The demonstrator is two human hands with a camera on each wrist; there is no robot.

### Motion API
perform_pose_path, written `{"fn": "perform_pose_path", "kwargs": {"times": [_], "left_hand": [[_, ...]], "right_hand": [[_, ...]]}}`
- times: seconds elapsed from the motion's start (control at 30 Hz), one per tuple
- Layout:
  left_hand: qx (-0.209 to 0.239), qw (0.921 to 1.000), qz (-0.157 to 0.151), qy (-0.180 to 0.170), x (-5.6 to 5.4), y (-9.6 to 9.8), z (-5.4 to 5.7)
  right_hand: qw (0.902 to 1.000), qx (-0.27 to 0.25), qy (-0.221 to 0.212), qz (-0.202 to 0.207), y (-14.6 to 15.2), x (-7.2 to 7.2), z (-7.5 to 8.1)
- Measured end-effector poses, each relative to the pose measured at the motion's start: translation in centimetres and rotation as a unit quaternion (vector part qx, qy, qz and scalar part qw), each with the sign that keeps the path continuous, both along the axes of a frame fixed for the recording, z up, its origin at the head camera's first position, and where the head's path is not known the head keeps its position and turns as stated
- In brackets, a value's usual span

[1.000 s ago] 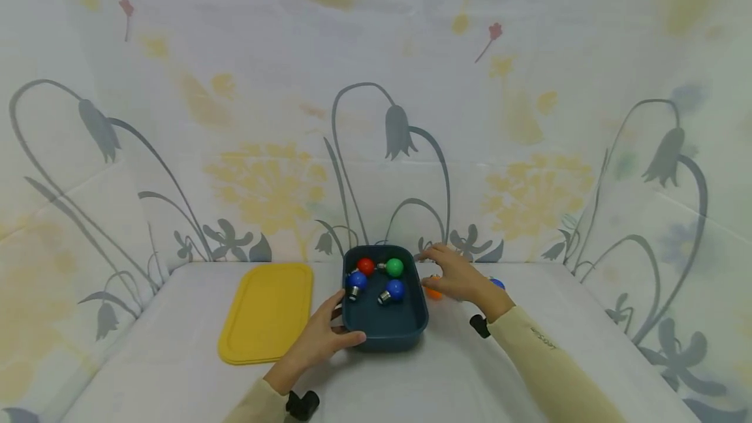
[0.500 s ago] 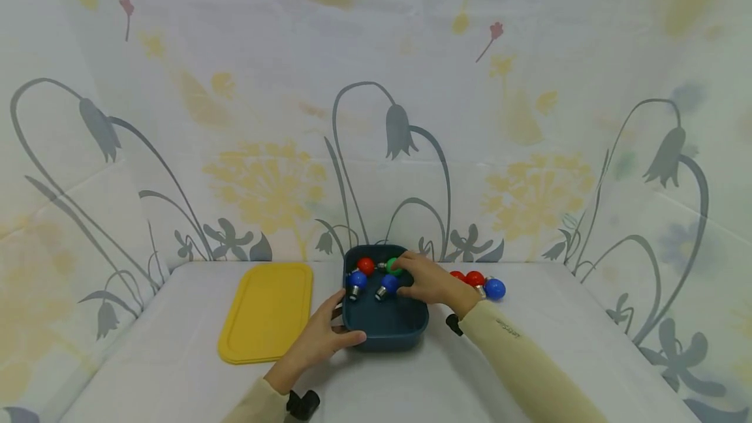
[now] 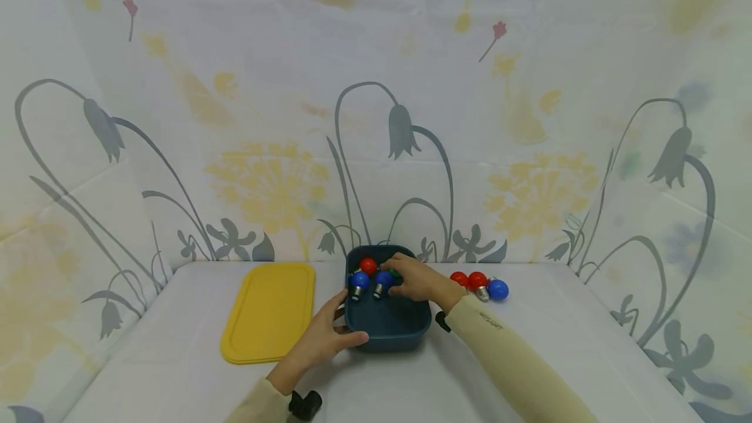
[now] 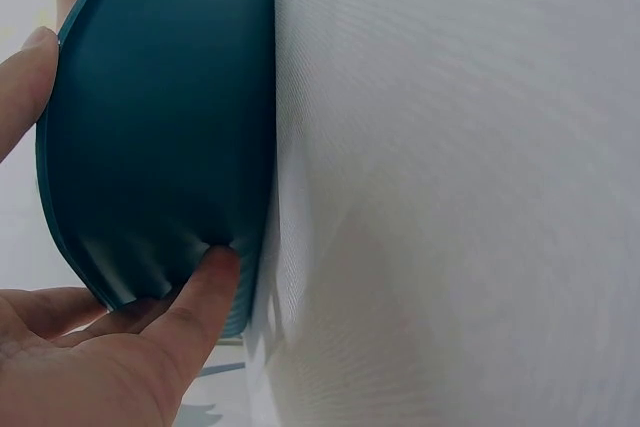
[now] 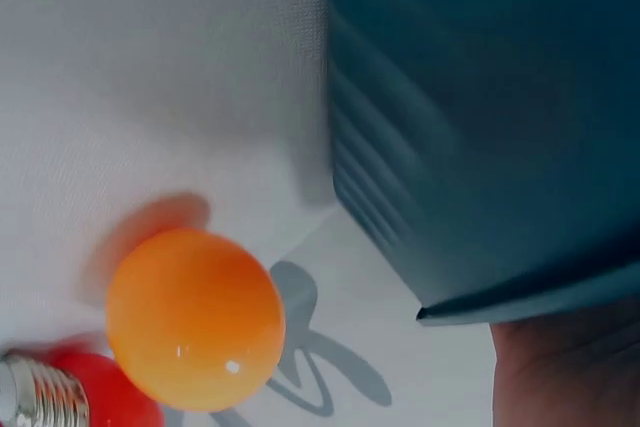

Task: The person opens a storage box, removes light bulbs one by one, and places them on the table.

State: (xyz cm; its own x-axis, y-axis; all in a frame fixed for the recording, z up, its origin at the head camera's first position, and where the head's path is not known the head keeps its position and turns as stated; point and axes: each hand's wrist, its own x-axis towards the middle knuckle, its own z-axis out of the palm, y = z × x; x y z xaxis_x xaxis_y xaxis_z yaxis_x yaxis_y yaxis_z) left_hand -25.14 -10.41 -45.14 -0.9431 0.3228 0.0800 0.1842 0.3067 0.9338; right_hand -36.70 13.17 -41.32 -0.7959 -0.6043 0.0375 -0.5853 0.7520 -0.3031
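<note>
Across the white desk [image 3: 176, 377] lies a flat yellow tray [image 3: 270, 312], and beside it the dark teal bin [image 3: 390, 343], steadied by the left hand [image 3: 320, 338], fingers spread against the near-left corner! In dips the right hand [image 3: 422, 281], fingertips hidden, so any pinch I can't tell. Looks about midway: red bulb [image 3: 368, 266], green bulb [image 3: 397, 274], two blue bulbs [image 3: 360, 280] inside; two red bulbs [image 3: 478, 281], one blue bulb [image 3: 498, 290], an orange globe [image 5: 195, 319] left outside
</note>
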Motion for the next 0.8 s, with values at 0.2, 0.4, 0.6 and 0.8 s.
{"fn": "perform_pose_path", "kwargs": {"times": [0.2, 0.4, 0.6, 0.8], "left_hand": [[-0.004, 1.0000, 0.002, -0.002, 0.12, 0.02, 0.17], [-0.011, 0.9999, 0.006, -0.002, -0.13, 0.08, -0.15], [-0.013, 0.9999, 0.004, 0.003, -0.25, 0.08, -0.26], [-0.013, 0.9999, -0.001, 0.006, -0.25, 0.00, -0.35]], "right_hand": [[0.9999, 0.005, -0.009, -0.004, -0.37, -0.19, -0.12], [0.9998, 0.016, -0.011, 0.003, -0.44, -0.19, -0.26], [0.9997, 0.012, -0.001, 0.020, -0.41, -0.11, -0.46], [0.9994, 0.018, 0.004, 0.030, -0.57, -0.02, -0.86]]}}
